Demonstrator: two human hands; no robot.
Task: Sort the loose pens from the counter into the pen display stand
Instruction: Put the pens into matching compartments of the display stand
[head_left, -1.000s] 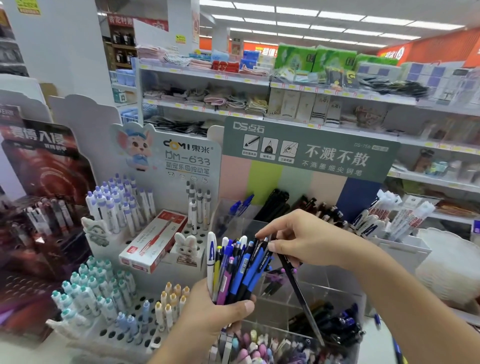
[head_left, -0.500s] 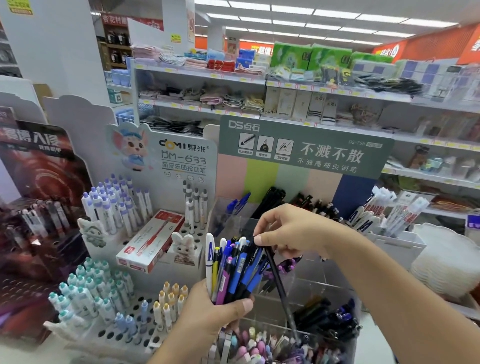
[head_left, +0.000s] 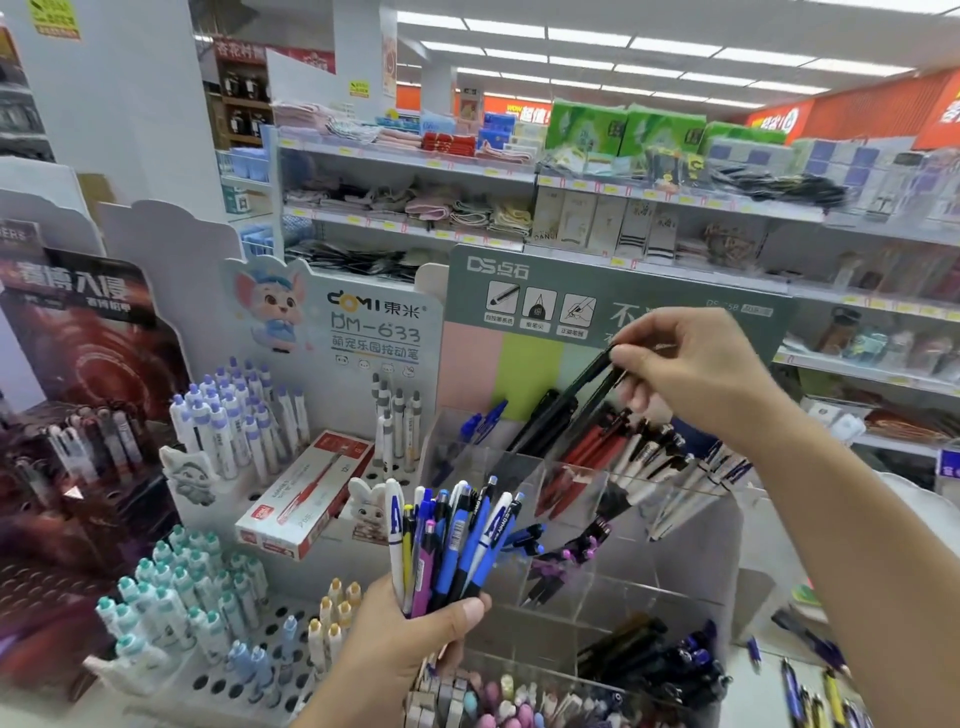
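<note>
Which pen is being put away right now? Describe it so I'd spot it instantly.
Find the green DS sign behind the clear acrylic pen stand. In front of that sign, the right hand pinches a black pen, slanting down toward the stand's back compartments. It is the only pen held singly; the left hand grips a mixed bundle.

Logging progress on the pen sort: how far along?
Midway, roughly. Done: the clear display stand already holds black, red and white pens. In hand: right hand pinches a black pen over the back row; left hand grips a mixed bundle. Left: that bundle, plus loose pens on the counter.
</note>
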